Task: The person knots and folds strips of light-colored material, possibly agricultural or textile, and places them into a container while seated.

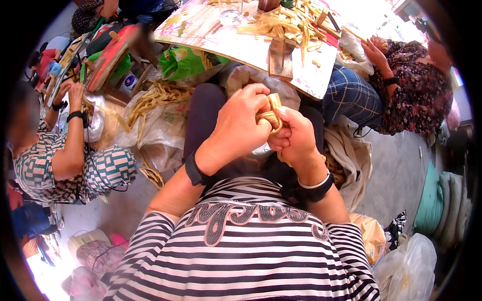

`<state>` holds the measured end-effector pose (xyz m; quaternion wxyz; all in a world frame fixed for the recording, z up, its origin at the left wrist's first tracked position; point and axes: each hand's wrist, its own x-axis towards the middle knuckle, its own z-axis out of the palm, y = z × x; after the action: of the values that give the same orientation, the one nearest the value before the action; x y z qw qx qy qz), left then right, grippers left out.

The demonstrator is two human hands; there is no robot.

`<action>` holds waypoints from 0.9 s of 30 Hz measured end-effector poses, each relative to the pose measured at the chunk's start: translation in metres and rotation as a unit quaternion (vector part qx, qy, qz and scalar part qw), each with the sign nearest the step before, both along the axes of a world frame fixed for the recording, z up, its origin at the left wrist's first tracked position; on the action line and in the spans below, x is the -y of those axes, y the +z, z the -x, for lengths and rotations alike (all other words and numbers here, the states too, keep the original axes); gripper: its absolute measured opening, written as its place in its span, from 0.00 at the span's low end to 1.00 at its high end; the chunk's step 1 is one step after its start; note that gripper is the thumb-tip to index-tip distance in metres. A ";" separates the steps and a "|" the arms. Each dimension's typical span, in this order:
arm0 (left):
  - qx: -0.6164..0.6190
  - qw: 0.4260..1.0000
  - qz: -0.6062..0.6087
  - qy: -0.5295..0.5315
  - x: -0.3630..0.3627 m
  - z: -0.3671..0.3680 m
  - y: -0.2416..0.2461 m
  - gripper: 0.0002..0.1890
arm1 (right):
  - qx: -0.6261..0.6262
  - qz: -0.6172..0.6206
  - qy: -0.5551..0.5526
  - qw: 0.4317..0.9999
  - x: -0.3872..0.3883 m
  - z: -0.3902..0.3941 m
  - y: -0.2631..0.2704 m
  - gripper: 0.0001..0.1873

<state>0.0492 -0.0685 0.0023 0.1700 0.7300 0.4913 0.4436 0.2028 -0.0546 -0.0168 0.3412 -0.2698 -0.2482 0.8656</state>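
Note:
Between my hands, above my lap, is a folded and looped strip of yellow-tan plant fibre (pixel 272 116). My left hand (pixel 241 122) has its fingers curled on the strip's left side. On the right side, my right hand (pixel 295 133) pinches the strip with thumb and fingers, and part of it hangs below that palm. The fingers hide much of the loop. Beyond my hands, a wooden block fixture (pixel 280 60) sits at the near edge of the table (pixel 203 39), with a pile of similar loose strips (pixel 282 22) behind it.
A drinking glass (pixel 231 13) stands on the table. Plastic bags with long strips (pixel 158 96) lie to my left, and a cloth sack (pixel 348 161) is at my right. Co-workers sit at both sides; a red-topped wooden bench (pixel 113 56) stands at the left.

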 end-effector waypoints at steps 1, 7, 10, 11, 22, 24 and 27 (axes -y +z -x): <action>0.011 0.999 -0.041 -0.028 -0.001 -0.001 -0.001 0.04 | -0.015 0.035 0.033 0.999 -0.002 -0.004 -0.003 0.10; 0.057 0.997 0.056 -0.012 0.003 -0.001 -0.003 0.02 | 0.109 -0.129 0.015 0.985 -0.006 -0.013 0.000 0.06; 0.031 0.994 0.105 0.023 0.003 -0.005 -0.006 0.03 | 0.208 -0.227 0.004 0.952 -0.001 -0.018 0.002 0.09; 0.007 0.992 0.120 0.036 0.003 -0.006 -0.006 0.03 | 0.187 -0.199 0.014 0.962 -0.003 -0.020 0.001 0.10; 0.005 0.999 0.038 -0.012 -0.008 -0.003 0.004 0.05 | -0.128 -0.056 0.114 0.984 -0.016 -0.039 -0.022 0.13; 0.001 0.998 0.029 -0.058 -0.014 0.001 0.000 0.04 | -0.105 -0.059 0.073 0.990 -0.015 -0.038 -0.021 0.12; 0.026 0.983 0.119 -0.140 -0.010 0.007 0.012 0.04 | -0.061 -0.082 0.005 0.995 -0.013 -0.036 -0.021 0.11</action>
<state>0.0426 -0.0587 0.0141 0.3284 0.7545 0.4291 0.3726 0.2386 -0.0412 -0.0378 0.3721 -0.1861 -0.2984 0.8590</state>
